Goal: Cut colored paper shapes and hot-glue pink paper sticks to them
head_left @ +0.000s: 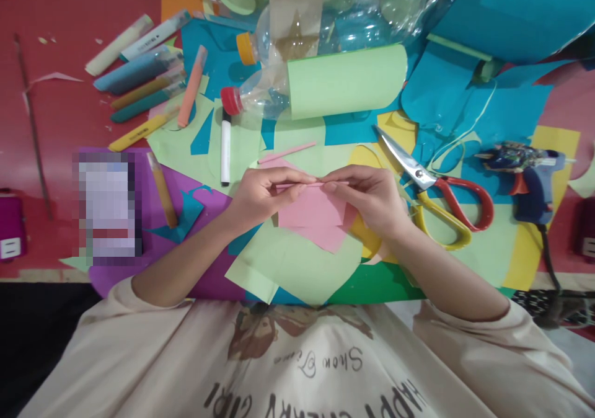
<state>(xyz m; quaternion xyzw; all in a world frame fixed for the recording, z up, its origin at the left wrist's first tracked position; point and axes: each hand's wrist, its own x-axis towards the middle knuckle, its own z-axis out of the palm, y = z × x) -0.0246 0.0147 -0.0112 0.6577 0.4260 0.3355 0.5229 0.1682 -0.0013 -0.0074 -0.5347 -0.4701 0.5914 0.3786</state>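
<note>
The pink paper point(310, 210) has its far edge turned into a narrow strip, rolled or folded, pinched by the left fingers point(287, 175) and right fingers point(348, 173); its flat part extends on their near side.

One loose pink roll point(287, 152), two bottle caps point(246, 48), one glue gun point(533, 185)

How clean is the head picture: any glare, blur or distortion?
Head view: glare dots the orange-capped bottle; head view: the phone-like device is pixelated beyond reading; head view: slightly soft, but left hand, right hand and pink paper are distinguishable; head view: edges look wide-angle stretched.
</note>
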